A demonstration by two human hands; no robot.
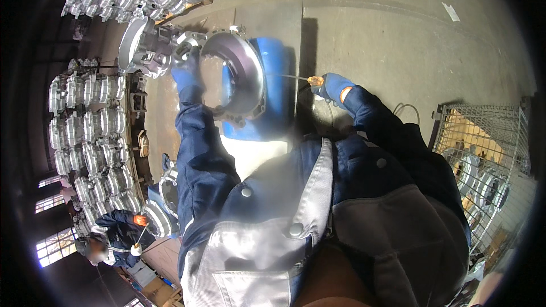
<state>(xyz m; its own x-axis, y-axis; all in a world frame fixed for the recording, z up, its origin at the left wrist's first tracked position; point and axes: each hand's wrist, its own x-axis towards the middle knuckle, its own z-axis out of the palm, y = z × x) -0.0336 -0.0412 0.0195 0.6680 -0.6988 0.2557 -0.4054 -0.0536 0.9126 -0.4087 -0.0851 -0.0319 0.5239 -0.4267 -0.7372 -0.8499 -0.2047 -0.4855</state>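
Blue work jacket (352,193) closest, left hand (186,71) in blue glove gripping round metal casting (242,74) over blue drum (278,96), right hand (333,86) closed around thin rod tool (296,78), stacked castings (91,131) at left.

Silver-grey metal housing (242,74), blue gloves (187,74)

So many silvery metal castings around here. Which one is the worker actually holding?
The ring-shaped casting over the blue drum, gripped by the gloved left hand. The others sit stacked in rows at the left, untouched.
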